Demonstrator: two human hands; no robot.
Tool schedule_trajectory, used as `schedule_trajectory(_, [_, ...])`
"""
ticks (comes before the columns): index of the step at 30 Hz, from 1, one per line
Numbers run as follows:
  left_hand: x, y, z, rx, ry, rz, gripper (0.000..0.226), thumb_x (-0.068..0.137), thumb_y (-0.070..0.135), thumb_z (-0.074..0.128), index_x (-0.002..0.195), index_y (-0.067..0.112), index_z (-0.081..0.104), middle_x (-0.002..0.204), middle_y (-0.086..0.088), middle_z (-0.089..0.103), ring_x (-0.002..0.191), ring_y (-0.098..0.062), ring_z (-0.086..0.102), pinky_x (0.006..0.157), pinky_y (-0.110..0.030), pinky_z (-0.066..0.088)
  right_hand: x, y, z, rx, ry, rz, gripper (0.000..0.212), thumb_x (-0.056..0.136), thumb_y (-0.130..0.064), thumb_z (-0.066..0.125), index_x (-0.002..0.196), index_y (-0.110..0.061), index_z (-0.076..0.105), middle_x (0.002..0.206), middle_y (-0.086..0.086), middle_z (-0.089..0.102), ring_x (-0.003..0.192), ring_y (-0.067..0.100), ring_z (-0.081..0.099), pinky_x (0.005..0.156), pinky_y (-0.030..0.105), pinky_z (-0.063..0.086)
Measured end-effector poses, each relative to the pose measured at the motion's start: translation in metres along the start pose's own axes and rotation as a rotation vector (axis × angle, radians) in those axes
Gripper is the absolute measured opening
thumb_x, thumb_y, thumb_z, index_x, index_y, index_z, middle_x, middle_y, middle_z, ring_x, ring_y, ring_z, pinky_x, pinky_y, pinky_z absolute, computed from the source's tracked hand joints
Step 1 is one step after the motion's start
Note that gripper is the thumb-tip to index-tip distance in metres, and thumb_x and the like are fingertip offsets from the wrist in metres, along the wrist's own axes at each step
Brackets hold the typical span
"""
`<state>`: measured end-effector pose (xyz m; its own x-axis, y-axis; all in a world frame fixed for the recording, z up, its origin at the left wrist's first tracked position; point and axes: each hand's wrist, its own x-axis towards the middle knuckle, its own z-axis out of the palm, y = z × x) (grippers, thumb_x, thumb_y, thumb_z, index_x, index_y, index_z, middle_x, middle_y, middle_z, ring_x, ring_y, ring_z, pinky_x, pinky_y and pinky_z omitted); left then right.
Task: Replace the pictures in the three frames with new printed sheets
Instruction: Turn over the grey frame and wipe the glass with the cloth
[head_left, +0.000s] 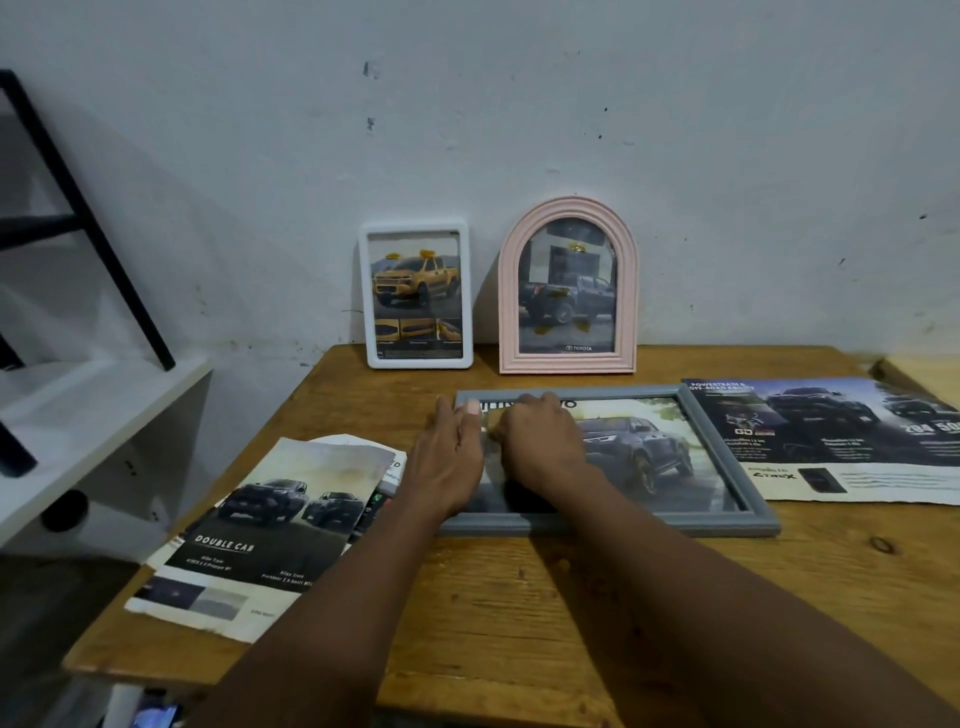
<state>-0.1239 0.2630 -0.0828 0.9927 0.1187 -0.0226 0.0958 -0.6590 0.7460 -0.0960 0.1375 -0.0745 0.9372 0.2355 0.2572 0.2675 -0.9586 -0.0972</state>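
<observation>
A grey frame (727, 457) lies flat on the wooden table (519, 597) with a dark pickup picture in it. My left hand (447, 457) rests flat on the frame's left edge, fingers together. My right hand (540, 441) sits on the picture's upper left part with its fingers curled; whether it pinches anything is unclear. A white frame (415, 296) with a yellow truck picture and a pink arched frame (568, 288) with a dark truck picture lean upright against the wall at the back.
A stack of printed truck sheets (260, 535) lies at the table's left edge, partly overhanging. Another dark printed sheet (841, 441) lies to the right of the grey frame. A white shelf (78, 415) with a black metal stand is at the left.
</observation>
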Motion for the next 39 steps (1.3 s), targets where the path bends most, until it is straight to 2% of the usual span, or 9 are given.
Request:
schedule_trajectory(6, [0.001, 0.002, -0.003, -0.102, -0.023, -0.065, 0.094, 0.088, 0.084, 0.009, 0.163, 0.029, 0.000, 0.170, -0.008, 0.011, 0.155, -0.031, 0.013, 0.121, -0.053, 0.013, 0.003, 0.022, 0.003, 0.162, -0.100, -0.270, 0.028, 0.096, -0.026, 0.059, 0.122, -0.027, 0.069, 0.113, -0.002, 0.063, 0.103, 0.019, 0.045, 0.087, 0.038, 0.045])
schedule_trajectory(11, [-0.002, 0.002, 0.004, -0.006, -0.005, -0.025, 0.090, 0.093, 0.078, 0.010, 0.163, 0.022, 0.001, 0.167, -0.013, 0.022, 0.152, -0.034, 0.022, 0.119, -0.048, 0.020, -0.012, 0.068, -0.019, 0.151, -0.173, -0.405, 0.029, 0.098, -0.024, 0.057, 0.123, -0.025, 0.070, 0.121, -0.002, 0.063, 0.113, 0.018, 0.052, 0.093, 0.034, 0.044])
schedule_trajectory(15, [-0.004, 0.002, 0.005, -0.003, -0.005, -0.002, 0.090, 0.094, 0.078, 0.012, 0.163, 0.022, 0.003, 0.167, -0.012, 0.022, 0.152, -0.034, 0.022, 0.118, -0.049, 0.020, -0.036, 0.120, -0.037, 0.099, -0.170, -0.276, 0.031, 0.098, -0.025, 0.056, 0.126, -0.026, 0.069, 0.117, 0.003, 0.060, 0.111, 0.022, 0.052, 0.090, 0.036, 0.044])
schedule_trajectory(20, [-0.002, 0.002, 0.006, 0.044, 0.002, 0.016, 0.096, 0.090, 0.082, 0.010, 0.163, 0.020, 0.005, 0.166, -0.013, 0.023, 0.152, -0.035, 0.022, 0.119, -0.051, 0.020, -0.065, 0.160, -0.049, -0.186, -0.111, -0.003, 0.031, 0.097, -0.036, 0.056, 0.125, -0.029, 0.068, 0.122, 0.006, 0.056, 0.112, 0.026, 0.049, 0.089, 0.040, 0.045])
schedule_trajectory(23, [0.000, 0.001, 0.006, 0.051, 0.005, 0.008, 0.099, 0.087, 0.084, 0.009, 0.163, 0.021, 0.005, 0.166, -0.013, 0.023, 0.152, -0.036, 0.022, 0.120, -0.053, 0.019, -0.074, 0.136, -0.050, -0.314, -0.094, 0.167, 0.025, 0.090, -0.027, 0.060, 0.111, -0.018, 0.069, 0.125, 0.013, 0.060, 0.110, 0.029, 0.057, 0.090, 0.040, 0.048])
schedule_trajectory(28, [0.001, -0.001, 0.005, 0.034, 0.004, -0.001, 0.100, 0.086, 0.086, 0.009, 0.163, 0.022, 0.006, 0.167, -0.012, 0.022, 0.152, -0.036, 0.021, 0.120, -0.054, 0.019, -0.067, 0.065, -0.045, -0.178, -0.089, 0.298, 0.025, 0.094, -0.017, 0.050, 0.114, -0.013, 0.063, 0.111, 0.012, 0.066, 0.103, 0.030, 0.063, 0.082, 0.038, 0.049])
schedule_trajectory(32, [0.007, -0.002, 0.000, -0.021, -0.009, -0.040, 0.109, 0.076, 0.096, 0.005, 0.160, 0.029, 0.019, 0.162, -0.012, 0.033, 0.147, -0.036, 0.031, 0.118, -0.059, 0.025, -0.058, 0.010, -0.035, 0.016, -0.092, 0.201, 0.022, 0.094, -0.024, 0.059, 0.110, -0.010, 0.063, 0.110, 0.014, 0.064, 0.102, 0.029, 0.061, 0.086, 0.040, 0.052])
schedule_trajectory(35, [0.011, -0.003, -0.004, -0.069, -0.004, -0.039, 0.119, 0.068, 0.101, 0.000, 0.160, 0.029, 0.023, 0.166, -0.005, 0.027, 0.152, -0.030, 0.024, 0.121, -0.058, 0.020, -0.054, -0.020, -0.023, 0.140, -0.075, 0.020, 0.025, 0.090, -0.029, 0.065, 0.107, -0.010, 0.066, 0.115, 0.012, 0.059, 0.108, 0.029, 0.054, 0.093, 0.042, 0.049])
schedule_trajectory(39, [0.004, -0.003, 0.000, -0.056, -0.007, -0.003, 0.109, 0.078, 0.095, 0.005, 0.161, 0.027, 0.019, 0.166, -0.008, 0.026, 0.152, -0.031, 0.024, 0.121, -0.055, 0.019, -0.049, 0.000, -0.022, 0.166, -0.148, -0.209, 0.028, 0.092, -0.034, 0.064, 0.116, -0.022, 0.069, 0.114, 0.004, 0.056, 0.109, 0.023, 0.050, 0.093, 0.042, 0.045])
